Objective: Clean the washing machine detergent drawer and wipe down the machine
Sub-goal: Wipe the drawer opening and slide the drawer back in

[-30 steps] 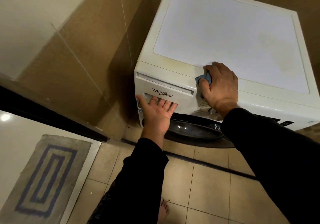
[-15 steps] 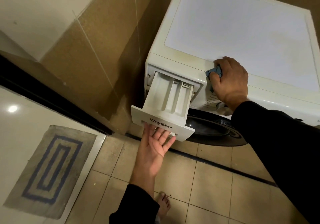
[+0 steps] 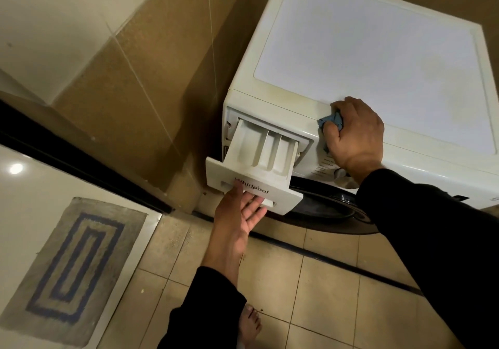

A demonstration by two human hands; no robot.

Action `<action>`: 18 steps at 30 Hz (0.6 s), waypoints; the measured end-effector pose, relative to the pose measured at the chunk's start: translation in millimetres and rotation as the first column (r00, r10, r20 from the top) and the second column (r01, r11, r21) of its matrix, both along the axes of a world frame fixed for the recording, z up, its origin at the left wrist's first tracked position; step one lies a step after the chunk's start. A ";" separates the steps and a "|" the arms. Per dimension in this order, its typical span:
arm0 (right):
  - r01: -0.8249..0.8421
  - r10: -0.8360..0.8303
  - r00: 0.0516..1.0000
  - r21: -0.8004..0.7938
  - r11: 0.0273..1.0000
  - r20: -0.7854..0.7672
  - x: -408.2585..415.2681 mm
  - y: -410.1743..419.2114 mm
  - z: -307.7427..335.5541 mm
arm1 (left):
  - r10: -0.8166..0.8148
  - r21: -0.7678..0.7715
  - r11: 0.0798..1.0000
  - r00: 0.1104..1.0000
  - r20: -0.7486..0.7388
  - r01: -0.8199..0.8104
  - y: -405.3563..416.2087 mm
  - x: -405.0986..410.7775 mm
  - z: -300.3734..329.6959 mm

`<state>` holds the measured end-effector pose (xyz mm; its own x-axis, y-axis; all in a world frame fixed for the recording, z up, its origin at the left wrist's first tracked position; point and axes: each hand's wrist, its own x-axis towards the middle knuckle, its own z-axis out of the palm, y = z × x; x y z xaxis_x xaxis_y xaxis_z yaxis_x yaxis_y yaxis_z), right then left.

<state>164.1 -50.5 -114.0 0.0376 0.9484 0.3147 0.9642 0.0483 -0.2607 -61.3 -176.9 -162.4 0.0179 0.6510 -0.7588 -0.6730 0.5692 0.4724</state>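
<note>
A white front-loading washing machine point(image 3: 378, 51) stands in the corner. Its detergent drawer point(image 3: 267, 151) is pulled out at the front left, showing three compartments. My left hand point(image 3: 240, 213) reaches up from below, palm up, its fingertips hooked into the handle recess of the drawer front and its thumb over the front panel. My right hand point(image 3: 353, 135) rests on the machine's front top edge, gripping a small crumpled blue cloth point(image 3: 330, 122). The round dark door point(image 3: 329, 208) sits under the drawer.
A tan tiled wall point(image 3: 140, 84) stands close to the machine's left side. On the floor lie beige tiles point(image 3: 310, 281) and, past a dark sill, a grey mat with blue rectangles point(image 3: 73, 265). My bare foot point(image 3: 249, 327) shows at the bottom.
The drawer was closed a second ago; my left hand has pulled it out toward me. My right hand has stayed on the machine's front edge with the cloth.
</note>
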 end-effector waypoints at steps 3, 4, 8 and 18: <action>0.006 -0.006 1.000 0.001 1.000 0.011 -0.2 0.6 0.5 | -0.062 0.011 0.998 0.997 -0.056 0.063 37.4 13.0 7.1; 0.007 -0.007 1.000 0.000 1.000 0.017 -0.1 0.1 0.3 | -0.064 0.024 0.998 0.997 -0.052 0.066 51.1 17.9 10.1; 0.011 -0.011 1.000 -0.008 1.000 0.017 0.2 0.0 -1.3 | -0.052 -0.003 0.999 0.998 -0.025 0.052 95.6 40.9 27.7; 0.028 -0.028 1.000 -0.017 0.999 0.015 -0.3 -1.1 -1.5 | -0.002 -0.053 0.999 0.999 0.033 0.004 82.9 49.0 36.3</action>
